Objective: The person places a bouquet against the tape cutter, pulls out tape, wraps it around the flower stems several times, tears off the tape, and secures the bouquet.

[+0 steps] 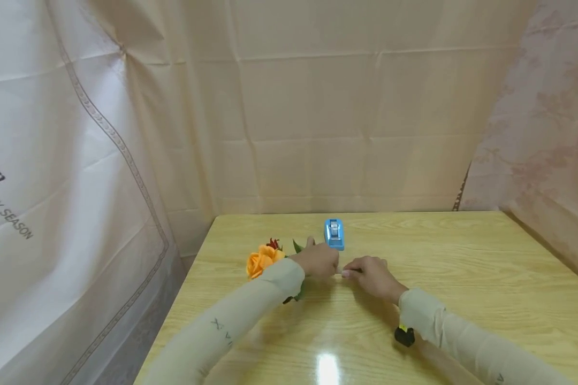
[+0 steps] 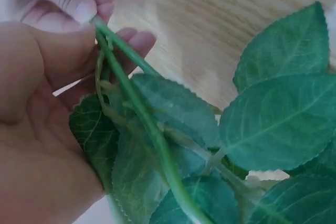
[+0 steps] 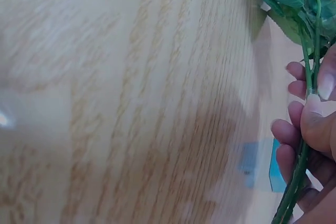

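Observation:
My left hand [image 1: 318, 261] grips a small bunch of artificial flowers by its green stems [image 2: 136, 98], with thumb and fingertips at the stems. An orange rose [image 1: 264, 261] and a red bloom [image 1: 273, 244] lie to the left, partly behind the sleeve. Green leaves [image 2: 278, 121] spread beside the palm. Close by on the right, my right hand [image 1: 372, 275] pinches the lower stems [image 3: 294, 187]. Where the two thumbs meet, a thin pale band [image 3: 311, 91] shows on the stems; it looks like clear tape, though fingers cover most of it.
A blue tape dispenser [image 1: 334, 233] stands on the wooden table [image 1: 438, 256] just beyond the hands. Cloth hangings [image 1: 318, 107] close off the back and both sides. A black device with a yellow part [image 1: 404, 336] sits at the right wrist.

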A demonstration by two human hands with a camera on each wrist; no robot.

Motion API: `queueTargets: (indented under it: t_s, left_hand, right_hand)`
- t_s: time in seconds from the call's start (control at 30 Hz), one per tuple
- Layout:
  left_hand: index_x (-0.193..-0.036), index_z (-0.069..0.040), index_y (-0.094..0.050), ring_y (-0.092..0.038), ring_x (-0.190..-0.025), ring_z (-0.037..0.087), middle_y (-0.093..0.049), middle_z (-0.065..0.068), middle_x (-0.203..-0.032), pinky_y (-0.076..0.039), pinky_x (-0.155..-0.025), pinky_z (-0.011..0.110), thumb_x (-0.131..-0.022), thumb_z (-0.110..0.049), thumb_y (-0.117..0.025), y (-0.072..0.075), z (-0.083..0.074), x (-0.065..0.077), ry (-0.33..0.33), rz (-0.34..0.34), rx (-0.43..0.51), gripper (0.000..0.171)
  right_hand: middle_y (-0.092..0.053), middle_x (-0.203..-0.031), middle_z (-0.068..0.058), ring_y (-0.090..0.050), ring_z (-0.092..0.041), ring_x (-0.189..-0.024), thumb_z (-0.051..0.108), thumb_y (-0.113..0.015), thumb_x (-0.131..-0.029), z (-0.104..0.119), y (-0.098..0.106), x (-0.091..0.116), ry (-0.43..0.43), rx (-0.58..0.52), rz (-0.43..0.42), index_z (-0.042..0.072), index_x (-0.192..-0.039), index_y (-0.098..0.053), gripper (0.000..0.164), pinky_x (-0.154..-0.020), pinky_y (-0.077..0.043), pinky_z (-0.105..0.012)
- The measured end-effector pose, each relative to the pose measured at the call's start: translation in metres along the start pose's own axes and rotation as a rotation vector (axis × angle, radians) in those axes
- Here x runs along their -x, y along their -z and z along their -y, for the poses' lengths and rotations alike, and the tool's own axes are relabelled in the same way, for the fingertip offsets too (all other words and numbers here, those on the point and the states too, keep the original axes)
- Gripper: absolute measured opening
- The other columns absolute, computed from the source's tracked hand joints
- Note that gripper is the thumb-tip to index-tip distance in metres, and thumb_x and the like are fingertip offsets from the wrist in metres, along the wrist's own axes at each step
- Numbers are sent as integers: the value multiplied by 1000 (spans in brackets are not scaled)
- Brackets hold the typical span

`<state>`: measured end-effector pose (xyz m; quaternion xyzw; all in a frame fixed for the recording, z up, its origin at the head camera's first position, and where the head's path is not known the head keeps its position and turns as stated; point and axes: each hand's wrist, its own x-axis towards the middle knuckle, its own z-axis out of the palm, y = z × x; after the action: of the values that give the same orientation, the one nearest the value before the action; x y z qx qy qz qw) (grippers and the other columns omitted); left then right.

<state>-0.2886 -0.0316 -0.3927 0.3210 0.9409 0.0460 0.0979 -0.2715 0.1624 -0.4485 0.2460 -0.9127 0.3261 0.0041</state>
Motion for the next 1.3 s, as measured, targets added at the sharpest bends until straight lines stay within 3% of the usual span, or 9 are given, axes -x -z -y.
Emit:
queueTargets:
  t_s: [0.2, 0.33, 0.5, 0.6, 0.7, 0.77, 1.07, 1.17, 1.3]
  left_hand:
    - [-82, -11, -76, -61, -78, 8, -72, -5, -75, -5, -117, 67, -105, -24, -59, -3, 12, -12, 51, 129, 202, 32]
    - [-80, -14, -78, -63, -87, 7, -74, -2, -73, -8, -117, 66, -106, -23, -58, -7, 15, -14, 71, 146, 248, 34]
    - [-77, -19, -78, -53, -96, 14, -71, -12, -76, -29, -99, 45, -102, -26, -65, -8, 8, -10, 90, 65, 133, 30]
    - [-83, -20, -80, -45, -97, 17, -68, -15, -84, -27, -88, 40, -98, -26, -72, -9, 6, -7, 99, 8, 70, 18]
    - [-90, -21, -82, -44, -94, 16, -70, -15, -90, -27, -87, 39, -95, -28, -76, -13, 7, -6, 92, -35, 43, 10]
    - [-92, -21, -83, -44, -93, 14, -72, -15, -92, -27, -87, 39, -95, -30, -76, -17, 8, -5, 87, -54, 38, 11]
    - [-92, -26, -82, -50, -94, 14, -72, -18, -93, -32, -96, 46, -95, -39, -75, -26, 7, -10, 63, -116, -103, 15]
    - [-91, -26, -81, -50, -94, 13, -72, -19, -89, -33, -95, 46, -94, -42, -74, -29, 3, -13, 37, -153, -168, 18]
    - [-83, -25, -78, -52, -94, 13, -71, -17, -80, -33, -90, 42, -93, -43, -74, -33, -2, -14, 26, -196, -219, 21]
  right_hand:
    - [-77, -100, 2, -71, -22, -95, 20, -71, -97, -2, -4, 0, 32, 6, -35, 12, -103, -81, 15, -99, -30, -74]
    - [-77, -103, 0, -72, -27, -100, 19, -70, -98, -2, -8, 1, 18, 2, -46, 11, -105, -81, 15, -100, -36, -70]
    - [-77, -107, -5, -71, -30, -105, 16, -69, -99, 0, -10, 3, -14, -54, -32, 7, -107, -80, 16, -95, -49, -57]
    - [-76, -111, -6, -69, -31, -108, 17, -66, -101, 2, -11, 4, -36, -81, -20, 7, -108, -80, 18, -104, -40, -62]
    - [-76, -113, -6, -67, -33, -113, 20, -61, -104, 3, -9, 3, -58, -78, -10, 9, -109, -80, 22, -107, -24, -72]
    - [-76, -114, -6, -66, -35, -115, 20, -59, -105, 4, -8, 3, -71, -73, 0, 9, -111, -79, 23, -107, -20, -74]
    - [-76, -110, -2, -67, -26, -103, 23, -59, -106, -1, -2, 0, -57, -12, 56, 12, -108, -79, 24, -98, -35, -65]
    - [-75, -105, 2, -63, -18, -93, 24, -58, -106, -7, -1, 0, -61, 3, 67, 12, -107, -79, 24, -93, -41, -59]
    - [-74, -102, 2, -62, -19, -92, 24, -57, -106, -12, 1, 1, -56, -9, 93, 11, -107, -79, 25, -92, -42, -58]
